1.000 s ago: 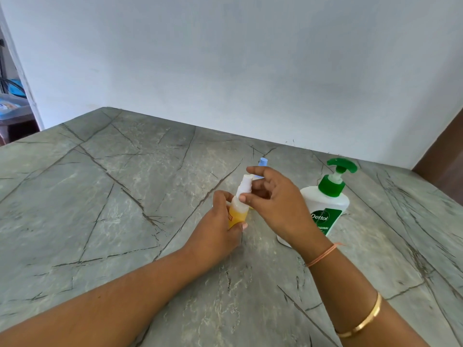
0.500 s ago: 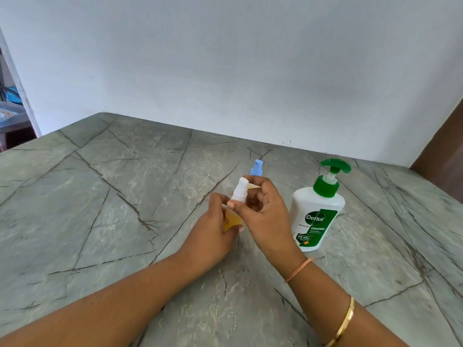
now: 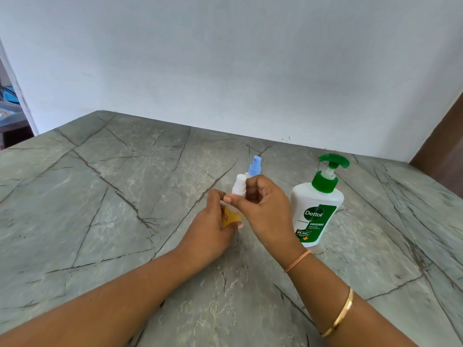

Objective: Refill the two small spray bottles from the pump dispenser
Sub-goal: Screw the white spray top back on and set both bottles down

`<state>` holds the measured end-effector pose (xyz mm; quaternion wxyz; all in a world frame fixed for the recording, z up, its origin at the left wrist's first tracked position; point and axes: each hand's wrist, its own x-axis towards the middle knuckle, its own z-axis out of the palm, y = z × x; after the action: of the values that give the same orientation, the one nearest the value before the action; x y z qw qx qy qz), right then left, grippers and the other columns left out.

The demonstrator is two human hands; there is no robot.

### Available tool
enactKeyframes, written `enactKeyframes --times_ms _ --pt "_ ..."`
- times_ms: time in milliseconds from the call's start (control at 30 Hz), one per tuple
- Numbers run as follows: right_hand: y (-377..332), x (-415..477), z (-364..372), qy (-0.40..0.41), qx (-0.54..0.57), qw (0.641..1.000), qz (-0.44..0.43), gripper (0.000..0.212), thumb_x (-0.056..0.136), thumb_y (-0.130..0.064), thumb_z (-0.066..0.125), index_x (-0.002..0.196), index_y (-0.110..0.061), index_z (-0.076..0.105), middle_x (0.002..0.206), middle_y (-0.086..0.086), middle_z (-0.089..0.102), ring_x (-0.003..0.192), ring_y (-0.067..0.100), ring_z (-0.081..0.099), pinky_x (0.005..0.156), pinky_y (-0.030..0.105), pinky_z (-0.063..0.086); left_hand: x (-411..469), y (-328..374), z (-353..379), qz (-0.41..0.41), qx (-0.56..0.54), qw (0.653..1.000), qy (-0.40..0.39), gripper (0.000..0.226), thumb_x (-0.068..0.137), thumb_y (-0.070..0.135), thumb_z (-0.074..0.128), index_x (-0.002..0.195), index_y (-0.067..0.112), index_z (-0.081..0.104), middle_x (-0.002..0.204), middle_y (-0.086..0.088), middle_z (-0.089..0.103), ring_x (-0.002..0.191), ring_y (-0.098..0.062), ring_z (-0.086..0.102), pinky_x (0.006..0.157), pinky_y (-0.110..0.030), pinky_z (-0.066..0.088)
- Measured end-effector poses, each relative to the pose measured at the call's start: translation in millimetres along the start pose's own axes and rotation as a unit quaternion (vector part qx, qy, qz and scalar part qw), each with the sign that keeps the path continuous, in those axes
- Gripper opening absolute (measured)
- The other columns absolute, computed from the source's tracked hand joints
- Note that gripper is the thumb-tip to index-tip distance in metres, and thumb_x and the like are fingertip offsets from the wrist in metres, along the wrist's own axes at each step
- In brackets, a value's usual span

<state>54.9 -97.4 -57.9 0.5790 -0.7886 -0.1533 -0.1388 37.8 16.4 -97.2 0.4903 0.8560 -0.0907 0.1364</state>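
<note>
1. Looks like the opening step to me. The yellow bottle (image 3: pixel 231 217) seems to be getting its white sprayer (image 3: pixel 239 187) twisted off so it can be filled. No sign of any pumping yet.
2. Left hand (image 3: pixel 213 221) is wrapped round the yellow body low down, with the bottle upright. Can't tell if its base touches the tabletop (image 3: pixel 100 209).
3. Right hand (image 3: pixel 265 211) comes in from the right, wrist raised. Its thumb and curled fingers pinch the sprayer's collar, and the nozzle pokes up free above them.
4. Blue bottle (image 3: pixel 255 167) stands just behind the hands with its top on, mostly hidden. Dispenser (image 3: pixel 317 209) stands upright just right of the right hand, with neither hand on it.
5. Next move, I'd guess: hold the body firm, turn the collar till it's loose and lift the sprayer straight up. Then get the open neck under the dispenser spout.
</note>
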Motion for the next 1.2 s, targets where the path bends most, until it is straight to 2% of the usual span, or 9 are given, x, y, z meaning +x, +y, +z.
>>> enactKeyframes --times_ms 100,267,400,500,600,800,933,1100,1200 --pt "2.7 -1.0 2.5 0.002 -0.022 1.000 0.002 0.036 0.069 -0.023 0.081 0.087 -0.029 0.051 0.089 -0.001 0.063 0.082 0.013 0.060 0.075 0.033 0.053 -0.9 2.4 -1.0 0.003 -0.007 1.000 -0.004 0.038 0.086 0.014 0.061 0.108 0.021 0.031 0.088 0.008 0.055 0.075 -0.007 0.057 0.063 -0.025 0.049" --pt "0.3 -2.1 -5.6 -0.116 0.102 0.987 0.043 0.054 0.087 -0.012 0.063 0.134 -0.025 0.039 0.133 -0.004 0.048 0.124 0.007 0.045 0.103 0.026 0.040 -0.1 -0.3 -1.1 0.005 -0.016 1.000 -0.009 0.036 0.086 0.015 0.060 0.108 0.021 0.032 0.092 0.004 0.058 0.079 -0.011 0.061 0.066 -0.028 0.053" --pt "0.3 1.3 -8.0 -0.107 0.108 0.988 0.011 0.036 0.088 0.006 0.056 0.113 -0.019 0.058 0.110 0.004 0.067 0.106 0.012 0.062 0.096 0.031 0.048 0.7 -2.5 0.2 -0.008 -0.019 1.000 -0.008 0.039 0.085 0.020 0.063 0.108 0.024 0.032 0.099 0.002 0.059 0.085 -0.010 0.061 0.073 -0.028 0.054" --pt "3.7 1.7 -3.8 -0.038 0.049 0.998 -0.003 0.025 0.077 -0.005 0.073 0.094 -0.022 0.063 0.094 0.000 0.070 0.090 0.012 0.066 0.086 0.034 0.054 0.4 -1.9 0.6 -0.002 -0.005 1.000 -0.001 0.039 0.085 0.019 0.063 0.108 0.024 0.031 0.087 0.006 0.057 0.073 -0.006 0.057 0.058 -0.011 0.043" --pt "4.3 0.0 -0.6 0.021 -0.002 1.000 -0.020 0.029 0.068 -0.017 0.082 0.082 -0.022 0.056 0.079 -0.005 0.064 0.075 0.010 0.060 0.070 0.026 0.053 -0.3 -0.3 0.2 0.003 0.008 1.000 0.002 0.040 0.085 0.017 0.063 0.108 0.023 0.030 0.084 0.007 0.055 0.068 -0.006 0.054 0.053 -0.011 0.041" --pt "1.6 -3.7 -6.7 -0.120 0.058 0.991 0.027 0.054 0.082 -0.019 0.069 0.126 -0.032 0.040 0.129 -0.010 0.050 0.121 0.004 0.046 0.101 0.024 0.040 0.1 0.6 -1.0 0.005 -0.015 1.000 -0.007 0.036 0.086 0.015 0.061 0.106 0.021 0.032 0.089 0.008 0.056 0.076 -0.010 0.059 0.062 -0.022 0.048" --pt "1.5 -1.4 -11.6 -0.145 0.099 0.984 0.010 0.041 0.088 0.006 0.054 0.109 -0.029 0.055 0.114 0.000 0.065 0.110 0.011 0.060 0.099 0.031 0.046 0.5 -1.2 -0.5 -0.014 -0.017 1.000 -0.009 0.040 0.084 0.019 0.064 0.108 0.023 0.032 0.096 0.002 0.060 0.082 -0.012 0.061 0.072 -0.031 0.054" --pt "3.1 1.2 -8.6 -0.037 0.031 0.999 0.022 0.030 0.070 -0.009 0.079 0.094 -0.016 0.062 0.090 0.006 0.069 0.085 0.020 0.066 0.082 0.043 0.054 0.8 -1.2 -0.2 -0.010 0.003 1.000 -0.005 0.041 0.084 0.019 0.064 0.106 0.025 0.030 0.094 0.001 0.059 0.078 -0.011 0.058 0.065 -0.026 0.050" --pt "3.4 -0.3 -7.3 -0.072 0.006 0.997 0.028 0.048 0.069 -0.017 0.081 0.106 -0.025 0.051 0.104 -0.002 0.061 0.100 0.013 0.058 0.089 0.038 0.051 0.5 1.3 -1.1 -0.008 0.000 1.000 -0.002 0.037 0.085 0.015 0.061 0.106 0.023 0.031 0.093 0.006 0.058 0.077 -0.008 0.059 0.062 -0.021 0.049"
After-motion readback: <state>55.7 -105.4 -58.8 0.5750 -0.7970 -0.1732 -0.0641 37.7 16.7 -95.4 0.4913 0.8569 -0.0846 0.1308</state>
